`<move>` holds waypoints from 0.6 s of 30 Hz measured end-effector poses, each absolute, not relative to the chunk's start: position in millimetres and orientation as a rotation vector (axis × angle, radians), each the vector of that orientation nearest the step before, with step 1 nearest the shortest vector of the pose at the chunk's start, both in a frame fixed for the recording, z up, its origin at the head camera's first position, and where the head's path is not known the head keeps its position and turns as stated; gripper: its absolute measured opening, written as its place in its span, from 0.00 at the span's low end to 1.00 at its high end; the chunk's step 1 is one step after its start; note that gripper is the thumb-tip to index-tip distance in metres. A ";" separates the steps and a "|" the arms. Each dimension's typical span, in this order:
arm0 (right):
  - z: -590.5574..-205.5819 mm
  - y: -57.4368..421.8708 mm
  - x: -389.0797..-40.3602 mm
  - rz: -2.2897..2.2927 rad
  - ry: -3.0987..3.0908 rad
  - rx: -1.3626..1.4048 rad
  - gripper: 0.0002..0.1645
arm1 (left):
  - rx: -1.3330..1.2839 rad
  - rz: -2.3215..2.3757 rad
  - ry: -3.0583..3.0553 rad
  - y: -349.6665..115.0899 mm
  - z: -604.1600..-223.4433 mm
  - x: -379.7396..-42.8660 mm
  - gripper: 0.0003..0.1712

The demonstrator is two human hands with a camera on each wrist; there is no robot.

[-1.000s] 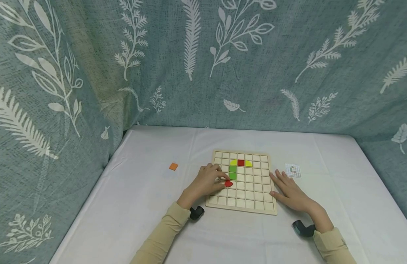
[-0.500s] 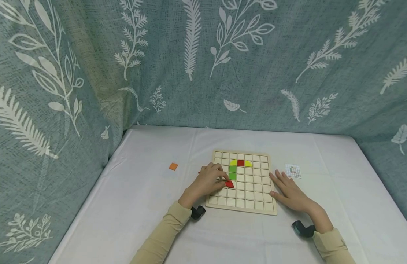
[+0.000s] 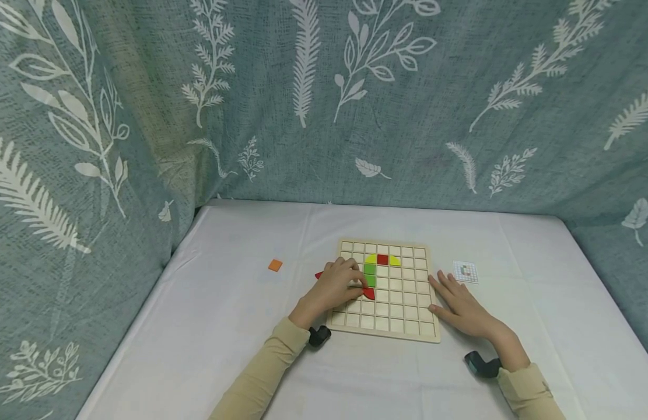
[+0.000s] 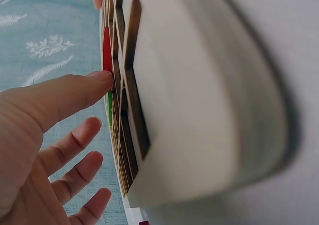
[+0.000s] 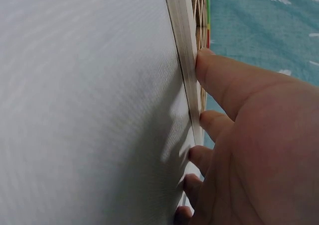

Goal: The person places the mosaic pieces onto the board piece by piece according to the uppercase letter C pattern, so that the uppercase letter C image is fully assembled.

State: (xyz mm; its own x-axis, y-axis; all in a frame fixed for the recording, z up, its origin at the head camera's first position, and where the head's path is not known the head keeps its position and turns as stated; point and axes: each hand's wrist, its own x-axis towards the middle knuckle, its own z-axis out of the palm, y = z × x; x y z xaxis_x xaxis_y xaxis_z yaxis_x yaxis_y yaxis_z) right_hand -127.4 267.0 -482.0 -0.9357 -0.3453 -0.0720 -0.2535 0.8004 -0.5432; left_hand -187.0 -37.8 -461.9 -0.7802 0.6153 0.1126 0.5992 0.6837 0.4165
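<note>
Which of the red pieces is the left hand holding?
The red piece at the near end of the green squares, pinched by the left hand. The red square sits between yellow pieces; another red piece lies left of the board.

The left hand (image 3: 335, 282) has shifted its red piece (image 3: 370, 294) rightward (only slightly).

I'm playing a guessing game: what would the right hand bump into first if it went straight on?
The board, probably: the right hand points at it, and the thumb seems to touch the rim. How high the fingers sit is hard to tell, so they might slide over the top.
</note>
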 end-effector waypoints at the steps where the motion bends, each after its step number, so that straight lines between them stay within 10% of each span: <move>1: -482.2 266.9 -127.3 -0.815 2.821 -0.472 0.41 | 1.027 0.686 2.850 -37.7 -462.2 -187.2 0.04; 18: -481.5 265.8 -127.4 -0.814 2.819 -0.478 0.41 | 0.989 0.698 2.882 -32.7 -462.8 -187.4 0.03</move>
